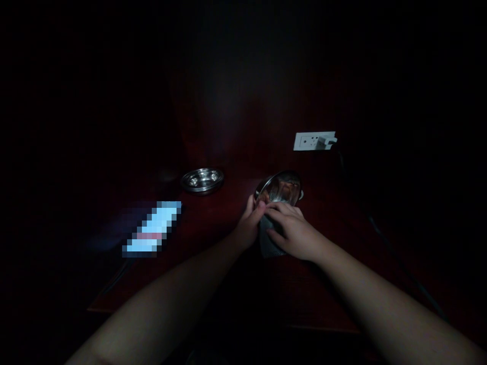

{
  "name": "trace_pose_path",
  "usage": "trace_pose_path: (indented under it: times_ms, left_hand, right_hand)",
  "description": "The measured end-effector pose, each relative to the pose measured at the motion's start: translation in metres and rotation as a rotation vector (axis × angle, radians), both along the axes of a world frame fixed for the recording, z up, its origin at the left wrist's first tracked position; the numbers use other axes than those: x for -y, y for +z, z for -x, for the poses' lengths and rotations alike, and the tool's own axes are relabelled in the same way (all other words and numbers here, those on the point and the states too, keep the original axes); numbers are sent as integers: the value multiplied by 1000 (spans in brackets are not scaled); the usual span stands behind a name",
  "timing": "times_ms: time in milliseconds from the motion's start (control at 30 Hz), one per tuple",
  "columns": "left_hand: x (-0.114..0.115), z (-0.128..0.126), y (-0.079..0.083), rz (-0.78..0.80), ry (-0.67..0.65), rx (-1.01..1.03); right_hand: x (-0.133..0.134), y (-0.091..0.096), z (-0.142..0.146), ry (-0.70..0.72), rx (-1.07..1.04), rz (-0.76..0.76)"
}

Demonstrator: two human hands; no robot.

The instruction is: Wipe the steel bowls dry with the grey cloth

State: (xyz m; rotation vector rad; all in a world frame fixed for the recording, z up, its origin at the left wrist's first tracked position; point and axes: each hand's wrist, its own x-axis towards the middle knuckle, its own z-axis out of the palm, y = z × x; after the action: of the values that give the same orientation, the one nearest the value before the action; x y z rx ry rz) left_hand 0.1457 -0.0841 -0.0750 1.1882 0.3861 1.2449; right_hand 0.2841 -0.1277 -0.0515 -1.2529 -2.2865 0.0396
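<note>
A shiny metal bowl [283, 185] is tilted with its opening partly toward me, above the dark red table. My left hand [251, 223] is closed on its left near rim, thumb on top. My right hand [297, 230] lies over the near rim, fingers bent, touching a greyish cloth-like piece [269, 246] that hangs below the bowl. The fingers hide where this piece meets the bowl, and dim light blurs its texture.
A second, shallow metal bowl [203, 181] stands at the back left. Nearer, on the left, lies a lit phone [154, 228] with a blurred screen. A white wall socket [308, 141] with a plug is behind. A cable [407, 274] runs along the right. Surroundings are very dark.
</note>
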Motion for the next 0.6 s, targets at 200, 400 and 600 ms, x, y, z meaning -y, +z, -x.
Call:
trace_pose_path:
  times_ms: [200,400,600]
  left_hand:
    - [-6,-2,-3,-43,141,-126]
    - [-6,-2,-2,-46,159,-201]
    - [-9,-3,-7,-57,159,-201]
  right_hand:
    - [1,0,0,2,7,7]
    - [-2,0,-2,55,-6,25]
    - [-4,-2,-4,76,-28,28]
